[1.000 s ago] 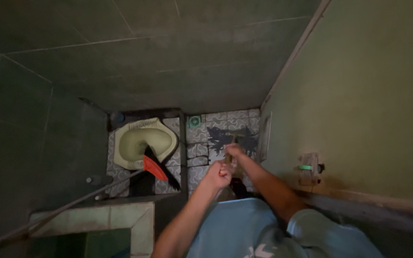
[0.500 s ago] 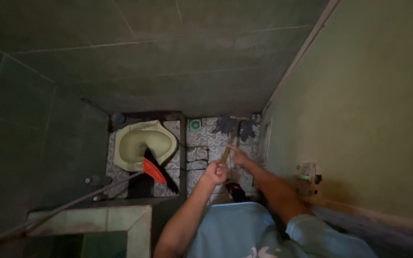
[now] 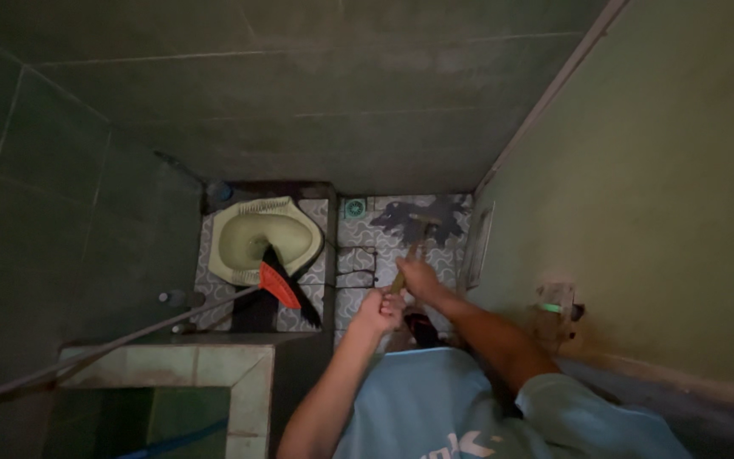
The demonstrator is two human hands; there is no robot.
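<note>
Both my hands grip the wooden handle of a floor brush (image 3: 420, 228). My right hand (image 3: 416, 277) holds it lower down, my left hand (image 3: 379, 311) at the upper end. The brush head rests on the patterned floor tiles (image 3: 358, 259) by a dark wet patch (image 3: 445, 211). I look straight down from above, over my light blue shirt.
A pale squat toilet (image 3: 262, 236) lies at the left with a red-and-black broom (image 3: 280, 287) across it, its long handle running out to the lower left. A round floor drain (image 3: 355, 207) sits near the back wall. A tiled water basin (image 3: 167, 395) is at lower left. Green walls close in all around.
The brush head has moved away from me toward the back wall, and my hands have shifted a little with it.
</note>
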